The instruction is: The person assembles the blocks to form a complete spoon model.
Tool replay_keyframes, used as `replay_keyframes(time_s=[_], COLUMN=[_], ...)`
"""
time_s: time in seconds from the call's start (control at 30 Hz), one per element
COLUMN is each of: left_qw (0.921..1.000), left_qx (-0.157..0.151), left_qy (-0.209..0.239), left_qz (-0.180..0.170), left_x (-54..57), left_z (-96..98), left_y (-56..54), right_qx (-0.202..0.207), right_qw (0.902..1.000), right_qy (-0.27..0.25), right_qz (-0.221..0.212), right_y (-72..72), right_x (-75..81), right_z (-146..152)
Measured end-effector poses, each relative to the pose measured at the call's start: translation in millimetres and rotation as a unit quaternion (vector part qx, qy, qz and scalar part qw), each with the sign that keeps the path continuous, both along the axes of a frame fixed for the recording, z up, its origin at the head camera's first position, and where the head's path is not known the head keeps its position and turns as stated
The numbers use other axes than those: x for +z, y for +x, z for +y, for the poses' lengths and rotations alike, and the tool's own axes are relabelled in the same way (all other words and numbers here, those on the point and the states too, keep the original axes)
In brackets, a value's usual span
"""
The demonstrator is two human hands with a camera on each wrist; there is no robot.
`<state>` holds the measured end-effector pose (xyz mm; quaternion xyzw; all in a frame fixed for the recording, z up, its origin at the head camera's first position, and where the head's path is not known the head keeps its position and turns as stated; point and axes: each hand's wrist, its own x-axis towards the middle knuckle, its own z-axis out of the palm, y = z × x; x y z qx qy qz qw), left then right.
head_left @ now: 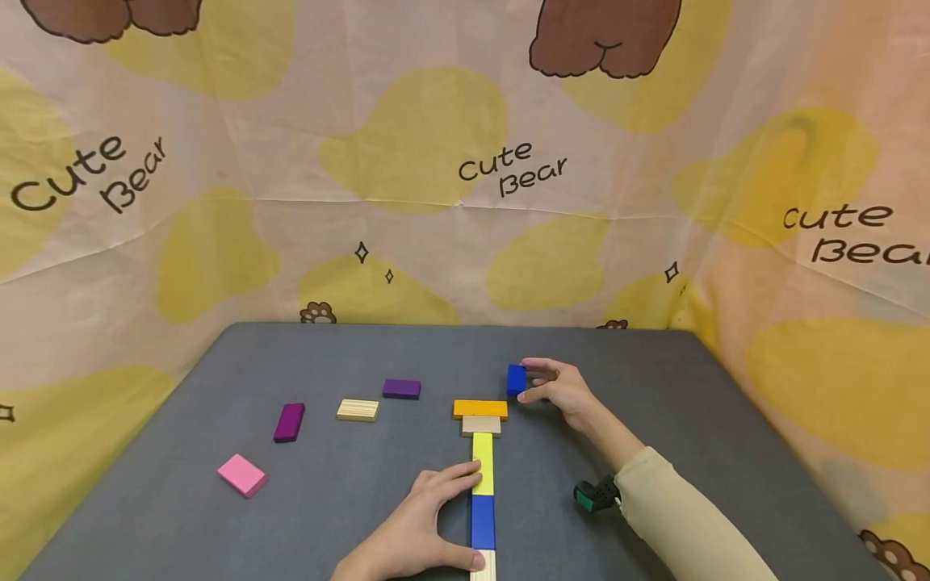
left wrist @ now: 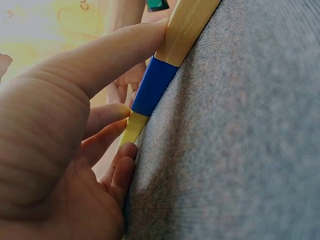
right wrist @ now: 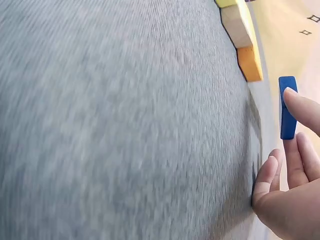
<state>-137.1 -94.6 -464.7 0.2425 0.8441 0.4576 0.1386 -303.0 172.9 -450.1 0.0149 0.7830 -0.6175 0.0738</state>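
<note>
Between its thumb and fingers my right hand pinches a blue block, held off the table beyond the right end of an orange block. Up close in the right wrist view, the thumb lies on the face of this blue block. A line of blocks runs toward me from the orange one: a pale wooden block, a yellow block, a second blue block and a plain wooden block. My left hand touches this line, fingertips at the yellow block and thumb at the plain wooden one.
Left of the line lie a dark purple block, a striped wooden block, a magenta-purple block and a pink block. The grey table meets a printed cloth behind. A black device sits at my right wrist.
</note>
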Motion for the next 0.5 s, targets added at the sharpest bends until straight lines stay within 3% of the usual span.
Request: replay_keyframes(time_s=[0.5], left_qw=[0.9995], left_qx=[0.004], left_qy=[-0.001], left_qz=[-0.030], left_x=[2.6], left_z=[1.4], left_y=[-0.8], right_qx=[0.010], right_qw=[0.9981], right_qy=[0.061], right_qz=[0.003], right_y=[-3.9], right_x=[-8.2], right_z=[-18.4])
